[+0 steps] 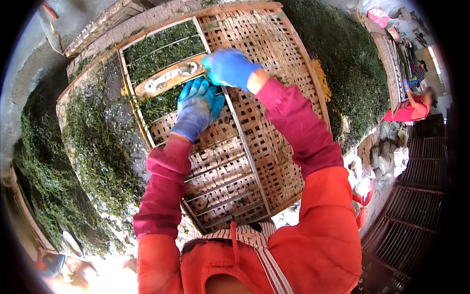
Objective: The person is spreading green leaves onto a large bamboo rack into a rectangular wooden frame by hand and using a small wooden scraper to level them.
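Observation:
My right hand, in a blue glove and blurred, is closed around the right end of a flat wooden board with white markings. Just below the board, my left hand, in a blue and teal glove, lies palm down with its fingers spread over green seaweed-like plant matter. That green layer fills the upper slots of a slatted frame, which rests on a woven bamboo tray. Bamboo weave shows through the frame's lower slots.
Large heaps of the green matter lie to the left and right of the tray. White sacks stand at the right, near slatted racks. A co-worker in red is at another frame at the far right.

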A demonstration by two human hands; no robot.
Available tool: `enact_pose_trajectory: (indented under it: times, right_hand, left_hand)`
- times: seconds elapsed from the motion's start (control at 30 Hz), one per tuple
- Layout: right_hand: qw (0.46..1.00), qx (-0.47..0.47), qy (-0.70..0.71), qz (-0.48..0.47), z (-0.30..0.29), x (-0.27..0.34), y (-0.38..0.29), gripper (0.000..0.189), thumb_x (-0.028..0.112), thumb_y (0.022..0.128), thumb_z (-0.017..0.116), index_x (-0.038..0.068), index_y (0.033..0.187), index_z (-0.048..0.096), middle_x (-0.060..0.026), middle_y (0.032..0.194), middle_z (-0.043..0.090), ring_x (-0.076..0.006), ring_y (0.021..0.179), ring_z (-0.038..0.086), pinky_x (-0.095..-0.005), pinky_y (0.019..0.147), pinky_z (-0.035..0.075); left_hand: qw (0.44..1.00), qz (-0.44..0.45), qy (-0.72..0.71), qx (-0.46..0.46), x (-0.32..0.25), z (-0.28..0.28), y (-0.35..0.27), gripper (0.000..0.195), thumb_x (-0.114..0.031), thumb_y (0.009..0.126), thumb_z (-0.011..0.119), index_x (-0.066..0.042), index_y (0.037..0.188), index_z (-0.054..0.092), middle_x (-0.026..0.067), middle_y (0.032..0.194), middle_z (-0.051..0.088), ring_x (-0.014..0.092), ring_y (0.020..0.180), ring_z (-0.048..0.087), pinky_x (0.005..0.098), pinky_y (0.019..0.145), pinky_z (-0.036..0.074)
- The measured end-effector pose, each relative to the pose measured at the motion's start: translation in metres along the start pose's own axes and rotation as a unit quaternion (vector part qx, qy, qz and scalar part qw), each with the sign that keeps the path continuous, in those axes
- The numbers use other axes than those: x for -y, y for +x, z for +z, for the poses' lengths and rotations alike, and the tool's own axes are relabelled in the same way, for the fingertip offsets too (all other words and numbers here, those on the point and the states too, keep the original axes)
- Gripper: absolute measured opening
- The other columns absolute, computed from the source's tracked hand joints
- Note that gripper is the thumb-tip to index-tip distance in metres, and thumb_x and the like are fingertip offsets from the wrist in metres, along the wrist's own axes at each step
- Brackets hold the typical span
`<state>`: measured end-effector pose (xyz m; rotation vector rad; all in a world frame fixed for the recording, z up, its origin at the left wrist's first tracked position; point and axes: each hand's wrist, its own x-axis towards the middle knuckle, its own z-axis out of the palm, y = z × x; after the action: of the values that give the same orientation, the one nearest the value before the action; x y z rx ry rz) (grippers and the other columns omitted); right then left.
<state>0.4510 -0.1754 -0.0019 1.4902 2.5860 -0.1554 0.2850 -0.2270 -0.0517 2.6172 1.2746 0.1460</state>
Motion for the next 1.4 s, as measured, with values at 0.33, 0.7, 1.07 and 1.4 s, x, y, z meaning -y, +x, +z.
enact_pose_trajectory:
  times: [0.33,0.7,1.07,1.4]
  right_hand:
    - [0.944,-0.271,-0.137,-0.128,-0.011,0.001,-0.043,0.03,0.033,0.094,0.063,0.013,0.115,0.074,-0.0121,0.12,0.071,-0.0282,0.126,0.059,-0.0522,0.117,0.033]
    - [0.973,-0.195,0.127,0.007,0.083,-0.007,-0.091,0.069,0.012,0.082,0.073,0.013,0.146,0.047,-0.0173,0.162,0.029,-0.0415,0.15,0.027,-0.0508,0.12,0.031]
    - [0.86,-0.448,0.239,0.044,0.047,0.042,0.01,0.056,0.023,0.083,0.077,0.002,0.13,0.055,-0.0248,0.145,0.049,-0.0456,0.133,0.047,-0.0504,0.112,0.04]
    - [0.893,-0.377,0.107,-0.222,0.057,0.067,-0.011,0.053,0.018,0.077,0.076,0.004,0.126,0.064,-0.0159,0.144,0.054,-0.0395,0.14,0.043,-0.0521,0.115,0.037]
  left_hand:
    - [0.982,0.069,-0.055,-0.167,0.068,-0.014,-0.08,0.04,-0.026,0.094,0.064,-0.008,0.13,0.066,0.0144,0.133,0.065,0.036,0.128,0.057,0.0465,0.117,0.036]
    - [0.856,-0.055,-0.048,-0.513,0.093,-0.03,-0.111,0.05,-0.014,0.089,0.073,-0.008,0.137,0.061,0.0145,0.134,0.063,0.031,0.127,0.056,0.0433,0.111,0.043]
    - [0.925,0.043,-0.17,-0.336,0.077,-0.008,-0.09,0.044,-0.035,0.094,0.062,-0.006,0.126,0.066,0.0157,0.128,0.066,0.039,0.131,0.053,0.0496,0.12,0.026]
    - [0.959,0.011,-0.181,-0.218,0.06,-0.004,-0.1,0.06,-0.046,0.095,0.058,-0.004,0.137,0.057,0.0217,0.137,0.059,0.037,0.136,0.049,0.0458,0.123,0.023]
